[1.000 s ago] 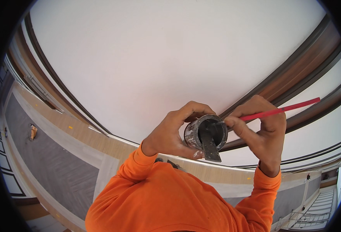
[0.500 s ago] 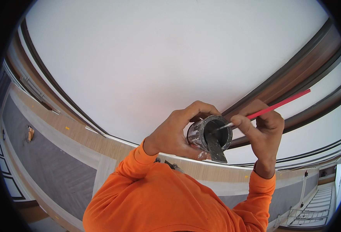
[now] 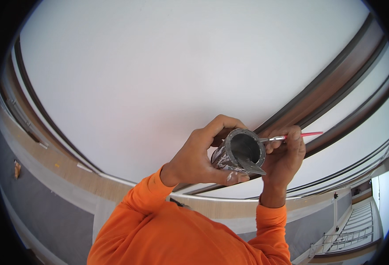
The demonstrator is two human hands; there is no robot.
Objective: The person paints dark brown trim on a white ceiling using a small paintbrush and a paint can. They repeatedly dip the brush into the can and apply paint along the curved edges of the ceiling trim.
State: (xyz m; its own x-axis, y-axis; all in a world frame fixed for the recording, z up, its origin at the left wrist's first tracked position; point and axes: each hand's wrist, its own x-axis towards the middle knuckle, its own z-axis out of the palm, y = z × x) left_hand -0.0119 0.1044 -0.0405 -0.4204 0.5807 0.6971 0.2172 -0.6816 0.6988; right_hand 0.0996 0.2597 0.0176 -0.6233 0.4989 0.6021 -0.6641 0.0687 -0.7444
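My left hand (image 3: 199,152) wraps round a small paint can (image 3: 223,158), tilted so its mouth faces up at me. Dark grey paint coats the inside, and pale smears mark its outer wall. From the mouth a flat, dark, paint-covered strip (image 3: 252,167) sticks out over the near rim. Right of the can, my right hand (image 3: 285,161) pinches a slim paintbrush (image 3: 310,134) with a red handle and silver ferrule. Its dark tip meets the can's right rim. White paint spots my left thumb.
A broad white wall panel (image 3: 115,79) fills the space ahead, bordered by dark brown moulding (image 3: 331,75) on the right. Grey flooring (image 3: 49,207) lies below, with a small orange-brown object (image 3: 17,169) at far left. Metal railing-like framework (image 3: 353,229) stands at lower right.
The brush has come out of the can's mouth to its right rim, its handle now nearly level. My right hand has moved lower and closer to the can. The whole view has shifted slightly.
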